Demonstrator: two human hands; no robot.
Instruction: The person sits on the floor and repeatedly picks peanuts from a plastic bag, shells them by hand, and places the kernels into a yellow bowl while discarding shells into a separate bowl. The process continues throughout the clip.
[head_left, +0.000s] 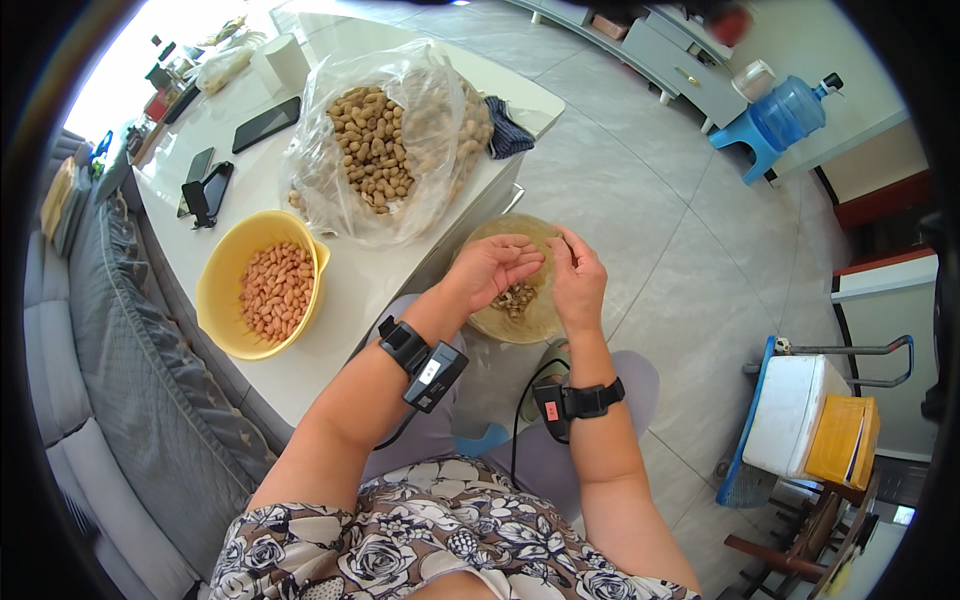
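Note:
My left hand (495, 271) is turned palm up with its fingers slightly curled, above a round translucent yellowish basin (487, 330). Whether anything lies in its palm is hard to tell. Beside it, my right hand (581, 283) pinches a small brownish peanut piece (558, 237) between thumb and forefinger, over the basin's right rim. Broken peanut shells (514, 301) lie in the bottom of the basin. On the table to the left, a clear plastic bag (311, 187) gapes around many unshelled peanuts (371, 142). A yellow bowl (214, 300) contains pink shelled peanuts (276, 291).
The white table (360, 281) also bears a black phone (266, 124), a phone on a stand (210, 191) and a dark cloth (511, 127). A grey sofa (150, 360) stands left. Rightward are a cart with a white foam box (784, 412) and a blue water bottle (787, 109).

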